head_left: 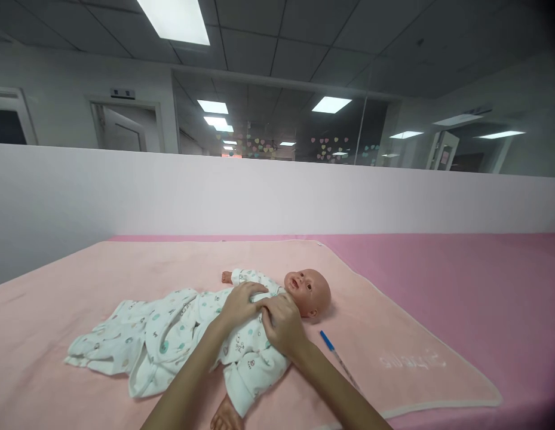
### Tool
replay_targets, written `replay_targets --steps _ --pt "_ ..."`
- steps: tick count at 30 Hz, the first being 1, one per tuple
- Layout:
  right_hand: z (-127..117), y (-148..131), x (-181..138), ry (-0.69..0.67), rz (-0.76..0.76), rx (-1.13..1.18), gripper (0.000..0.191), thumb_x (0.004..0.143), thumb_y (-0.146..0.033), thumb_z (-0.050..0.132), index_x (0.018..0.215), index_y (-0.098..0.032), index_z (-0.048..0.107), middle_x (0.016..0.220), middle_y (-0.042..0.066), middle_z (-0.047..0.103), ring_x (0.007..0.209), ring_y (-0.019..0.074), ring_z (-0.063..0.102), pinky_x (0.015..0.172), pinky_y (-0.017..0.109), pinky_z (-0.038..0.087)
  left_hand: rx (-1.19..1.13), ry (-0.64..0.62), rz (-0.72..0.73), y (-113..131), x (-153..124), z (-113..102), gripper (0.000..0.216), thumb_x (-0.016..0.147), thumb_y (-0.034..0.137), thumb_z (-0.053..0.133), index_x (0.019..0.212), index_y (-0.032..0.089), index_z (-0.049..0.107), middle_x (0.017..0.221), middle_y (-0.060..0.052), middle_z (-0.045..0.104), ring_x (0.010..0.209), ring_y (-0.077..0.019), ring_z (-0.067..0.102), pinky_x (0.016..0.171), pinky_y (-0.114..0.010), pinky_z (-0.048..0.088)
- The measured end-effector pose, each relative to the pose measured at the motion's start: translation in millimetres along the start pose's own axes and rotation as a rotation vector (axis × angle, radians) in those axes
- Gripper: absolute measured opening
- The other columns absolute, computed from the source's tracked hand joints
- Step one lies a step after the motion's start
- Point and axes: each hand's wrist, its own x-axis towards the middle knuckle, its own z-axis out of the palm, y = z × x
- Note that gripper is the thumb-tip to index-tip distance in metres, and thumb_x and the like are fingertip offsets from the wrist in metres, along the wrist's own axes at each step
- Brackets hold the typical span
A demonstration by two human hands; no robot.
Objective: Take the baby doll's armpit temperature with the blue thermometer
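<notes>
A baby doll (309, 291) lies on its back, its bald head to the right, dressed in a white baby shirt (241, 346) with green and grey prints. My left hand (242, 306) rests on the doll's chest, its fingers closed on the shirt front. Close to the neckline, my right hand (284, 322) has bent fingers gripping the same shirt. The fingertips of both hands meet over the chest, and the cloth between them is mostly hidden. White printed trousers (169, 325) spread loosely to the left around the doll's lower body.
A blue-capped pen (327, 340) lies right of my right forearm. Beneath everything is a pale pink blanket (416, 340) with white edging, on a darker pink surface (483, 286). A white partition (277, 194) stands along the back, with a window behind it.
</notes>
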Motion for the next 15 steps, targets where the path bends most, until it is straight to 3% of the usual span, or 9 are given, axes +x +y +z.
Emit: replay_targets --steps 4,7,10,15 --pt "-35.3 0.9 -24.1 -0.042 0.008 -0.089 0.02 0.08 -0.015 0.039 0.087 -0.018 0.058 0.089 0.006 0.06 0.086 0.0176 0.053 0.082 0.035 0.039 -0.036 0.078 -0.085 -2.6 0.9 4.5 0.027 0.077 0.038 0.045 0.087 0.02 0.061 0.093 -0.005 0.063 0.091 -0.0212 0.052 0.08 -0.03 0.037" --pt "-65.5 15.0 -66.2 0.027 0.212 -0.23 0.021 0.081 -0.025 0.042 0.093 -0.02 0.058 0.094 0.008 0.062 0.09 0.0207 0.055 0.079 0.037 0.044 -0.166 0.174 -0.145 -9.1 3.5 6.9 0.029 0.08 0.041 0.038 0.077 0.019 0.056 0.075 -0.002 0.059 0.075 -0.0177 0.052 0.069 -0.028 0.038" --pt "-86.4 35.6 -117.4 0.116 0.423 -0.357 0.02 0.079 -0.033 0.043 0.08 -0.024 0.061 0.082 0.009 0.065 0.076 0.0238 0.061 0.065 0.038 0.05 -0.448 0.274 -0.22 -16.3 7.0 5.2 0.032 0.079 0.046 0.041 0.071 0.017 0.053 0.068 0.0 0.054 0.07 -0.0158 0.05 0.067 -0.027 0.037" --pt "-98.2 55.3 -161.2 0.117 0.412 -0.454 0.016 0.067 -0.04 0.052 0.071 -0.032 0.065 0.079 0.006 0.068 0.072 0.0273 0.063 0.06 0.042 0.053 -0.927 0.34 -0.4 -21.8 9.1 -0.9 0.033 0.071 0.049 0.053 0.066 0.016 0.055 0.069 -0.002 0.056 0.073 -0.0158 0.052 0.067 -0.025 0.04"
